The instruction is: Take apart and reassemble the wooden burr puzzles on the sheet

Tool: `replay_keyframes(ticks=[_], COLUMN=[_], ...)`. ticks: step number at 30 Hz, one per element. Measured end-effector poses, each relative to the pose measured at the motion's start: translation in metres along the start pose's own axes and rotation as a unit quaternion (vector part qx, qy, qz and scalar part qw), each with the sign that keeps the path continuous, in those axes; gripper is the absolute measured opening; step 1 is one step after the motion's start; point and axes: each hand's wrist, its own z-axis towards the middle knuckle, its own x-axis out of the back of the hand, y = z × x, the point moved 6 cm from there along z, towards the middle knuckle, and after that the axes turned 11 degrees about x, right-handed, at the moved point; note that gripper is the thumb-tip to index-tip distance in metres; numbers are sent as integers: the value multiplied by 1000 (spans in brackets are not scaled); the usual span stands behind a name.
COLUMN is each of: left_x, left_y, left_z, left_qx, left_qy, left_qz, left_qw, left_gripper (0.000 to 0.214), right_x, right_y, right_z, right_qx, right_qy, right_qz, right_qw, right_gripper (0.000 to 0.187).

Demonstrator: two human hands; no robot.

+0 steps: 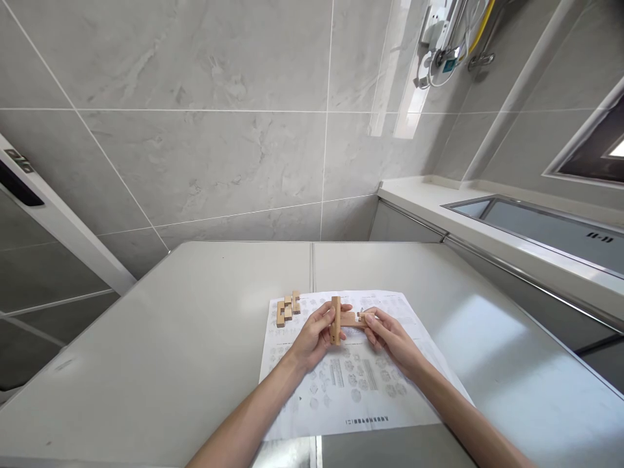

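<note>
My left hand (316,335) is closed around an upright wooden puzzle piece (336,322). A second notched wooden piece (348,319) lies crosswise behind it and stretches to the right. My right hand (390,331) pinches the far end of this crosswise piece, where a small peg-like end shows between thumb and fingers. Whether the two pieces interlock, I cannot tell. Both hands are above a printed instruction sheet (336,409) with rows of small diagrams. On the sheet's upper left stand several more notched wooden blocks (288,308), close together.
The sheet rests on a pale grey table (170,351) with a seam down its middle. Behind is a grey tiled wall (205,162). A white counter (414,192) with an inset sink (536,227) runs along the right. A white-framed door (73,214) is at left.
</note>
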Motion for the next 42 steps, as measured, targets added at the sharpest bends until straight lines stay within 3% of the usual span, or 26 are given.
replay_keyframes(ticks=[5, 10, 15, 18, 22, 28, 34, 42], left_x=[12, -2, -26, -26, -23, -25, -25, -23], left_y=[22, 18, 3, -4, -4, -8, -11, -9], left_z=[-2, -3, -8, -9, -11, -10, -7, -8], left_qx=[-61, -47, -81, -88, -149, -210, -237, -271], left_qy=[71, 89, 32, 24, 47, 37, 26, 57], left_qz=[-29, 194, 425, 518, 625, 669, 682, 704], left_qw=[995, 976, 901, 850, 765, 712, 691, 654], left_gripper=[33, 41, 38, 33, 23, 14, 13, 11], right_x=[20, 27, 32, 37, 39, 40, 43, 44], right_y=[-3, -1, 1, 1, 4, 3, 8, 8], right_z=[2, 0, 0, 2, 5, 4, 6, 4], right_qx=[14, 8, 23, 49, 53, 42, 44, 47], right_qy=[101, 152, 166, 171, 154, 159, 161, 150], right_qz=[16, -50, -169, -234, -276, -322, -331, -382], right_qw=[995, 987, 971, 956, 947, 932, 929, 911], right_gripper=[45, 46, 47, 47, 45, 39, 36, 33])
